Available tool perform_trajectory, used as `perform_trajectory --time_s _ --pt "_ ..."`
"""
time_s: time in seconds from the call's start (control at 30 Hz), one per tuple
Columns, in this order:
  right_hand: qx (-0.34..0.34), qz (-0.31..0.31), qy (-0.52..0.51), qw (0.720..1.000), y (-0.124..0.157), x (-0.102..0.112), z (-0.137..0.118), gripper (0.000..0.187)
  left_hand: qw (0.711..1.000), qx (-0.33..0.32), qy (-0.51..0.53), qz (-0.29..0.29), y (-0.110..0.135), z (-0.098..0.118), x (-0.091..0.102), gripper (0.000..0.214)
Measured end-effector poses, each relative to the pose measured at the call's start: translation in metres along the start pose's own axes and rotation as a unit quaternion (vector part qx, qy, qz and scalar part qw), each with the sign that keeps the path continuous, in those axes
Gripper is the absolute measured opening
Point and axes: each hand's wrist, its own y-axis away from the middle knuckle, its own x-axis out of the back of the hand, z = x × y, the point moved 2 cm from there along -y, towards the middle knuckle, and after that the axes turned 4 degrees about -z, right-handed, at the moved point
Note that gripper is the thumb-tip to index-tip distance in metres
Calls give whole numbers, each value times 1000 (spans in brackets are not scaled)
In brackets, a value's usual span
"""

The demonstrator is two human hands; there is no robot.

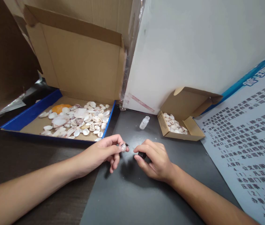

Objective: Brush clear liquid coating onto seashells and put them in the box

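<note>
My left hand (pixel 110 150) pinches a small white-and-dark patterned shell (pixel 123 147) between thumb and forefinger. A thin dark tip (pixel 127 144) shows at the shell's edge; what it belongs to I cannot make out. Just to the right, my right hand (pixel 154 159) curls its fingers and thumb around a small black cap (pixel 142 154). A narrow gap separates the fingertips of both hands, which are above the dark grey mat (pixel 113 200). Beyond them, a small clear bottle (pixel 144 122) with whitish contents and an uncovered neck stands on the mat.
At the left lies an open blue-edged cardboard box (pixel 29 111) with many loose shells (pixel 85 118). A smaller open box (pixel 169 135) of white shells (pixel 173 123) is at the back right. A printed board (pixel 244 125) leans at the right, beside a white panel (pixel 193 40).
</note>
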Motion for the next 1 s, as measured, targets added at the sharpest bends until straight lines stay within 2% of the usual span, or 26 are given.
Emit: perform_trajectory --time_s 0.27,0.43,0.67,0.8,1.0 --pt "34 22 -25 999 2 2 -2 19 1000 -5 8 -6 -1 0 -2 17" --pt "19 8 5 1000 1 1 -1 9 1000 5 7 3 0 2 -2 17" --pt "26 21 -39 999 2 0 -1 10 1000 8 1 -9 0 2 -1 16" --pt "3 18 -6 1000 1 0 -1 2 1000 8 -2 -8 -1 2 -1 17" --pt "26 50 -40 998 3 0 0 7 1000 0 -9 -7 1 4 -3 15"
